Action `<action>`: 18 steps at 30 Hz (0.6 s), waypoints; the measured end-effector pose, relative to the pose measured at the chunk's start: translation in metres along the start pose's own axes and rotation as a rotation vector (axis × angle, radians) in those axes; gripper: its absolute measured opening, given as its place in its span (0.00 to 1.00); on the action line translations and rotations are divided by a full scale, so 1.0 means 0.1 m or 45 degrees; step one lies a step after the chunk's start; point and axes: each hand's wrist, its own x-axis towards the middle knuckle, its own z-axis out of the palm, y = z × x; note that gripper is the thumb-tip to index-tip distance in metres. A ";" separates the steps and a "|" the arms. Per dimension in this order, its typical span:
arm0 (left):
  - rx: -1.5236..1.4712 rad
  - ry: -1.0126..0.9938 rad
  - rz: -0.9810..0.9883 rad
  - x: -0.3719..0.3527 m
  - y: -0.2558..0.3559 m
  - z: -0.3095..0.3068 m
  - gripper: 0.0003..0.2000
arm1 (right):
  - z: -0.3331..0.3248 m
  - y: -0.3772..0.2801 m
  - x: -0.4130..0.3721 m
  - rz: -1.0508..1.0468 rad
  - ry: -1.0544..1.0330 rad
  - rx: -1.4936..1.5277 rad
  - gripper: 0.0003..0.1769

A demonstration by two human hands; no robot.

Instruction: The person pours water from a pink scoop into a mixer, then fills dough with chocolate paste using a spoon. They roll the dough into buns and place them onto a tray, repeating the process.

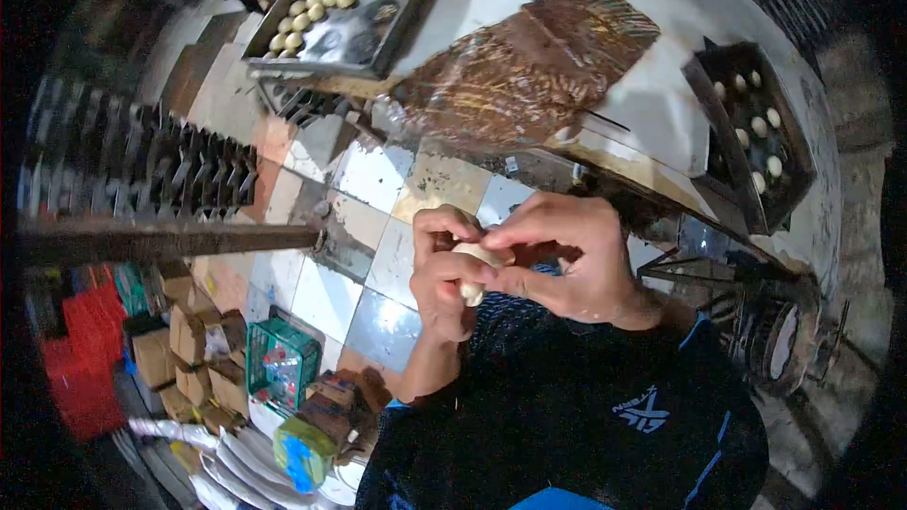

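Close above the dark shirt (567, 416), left hand (442, 279) and right hand (572, 255) pinch together around a pale dough ball (480, 253). It looks soft, light and probably sticky, best cradled by fingertips at its sides.

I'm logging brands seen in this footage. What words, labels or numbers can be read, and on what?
"X": what looks like a pale-blue logo on the dark shirt; the small marks beside it are too blurred to read.
Cardboard boxes: any print is too blurred to read.
Bottles in the green crate: labels too small to read.
Dough piece pinched by left hand and right hand, and the tray: no writing visible.
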 end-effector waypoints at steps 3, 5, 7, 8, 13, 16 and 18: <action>0.384 -0.001 0.207 0.20 -0.23 0.37 0.18 | -0.33 0.12 -0.14 -0.475 0.156 -0.194 0.17; 0.582 0.078 0.187 0.27 -0.40 0.75 0.27 | -0.58 0.14 -0.26 -0.554 0.266 -0.421 0.24; 0.260 0.065 -0.013 0.32 -0.62 1.27 0.41 | -1.02 0.28 -0.32 -0.764 0.453 -0.492 0.18; 0.133 -0.031 -0.100 0.38 -0.71 1.54 0.46 | -1.27 0.32 -0.35 -0.825 0.495 -0.439 0.17; -0.116 -0.540 0.064 0.72 -1.60 2.56 0.19 | -2.42 0.47 -0.64 -0.448 0.480 -0.286 0.07; 0.375 -0.470 -0.312 0.74 -1.90 3.02 0.13 | -3.11 0.64 -0.91 -0.281 0.641 -0.716 0.08; 1.049 -1.029 -0.323 0.79 -2.18 3.29 0.11 | -3.41 0.46 -1.02 0.010 0.761 -0.752 0.12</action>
